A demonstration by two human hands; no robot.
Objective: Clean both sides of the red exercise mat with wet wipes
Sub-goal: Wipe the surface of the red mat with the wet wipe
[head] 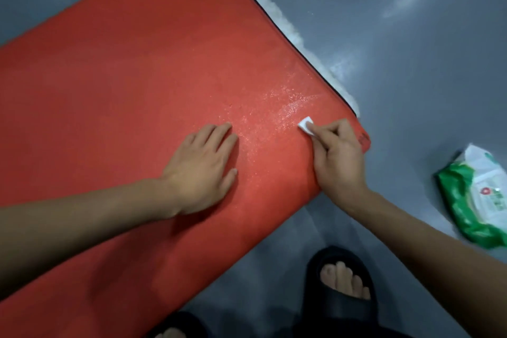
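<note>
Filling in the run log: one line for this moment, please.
stage: wiping top side | right hand: pinches wet wipe on red mat | left hand: flat on mat | wipes pack: on floor

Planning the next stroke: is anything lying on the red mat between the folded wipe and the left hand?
Nothing visible does. The right hand pinches the folded wet wipe on the red exercise mat; between it and the flat left hand lies only bare mat with damp speckles.
</note>
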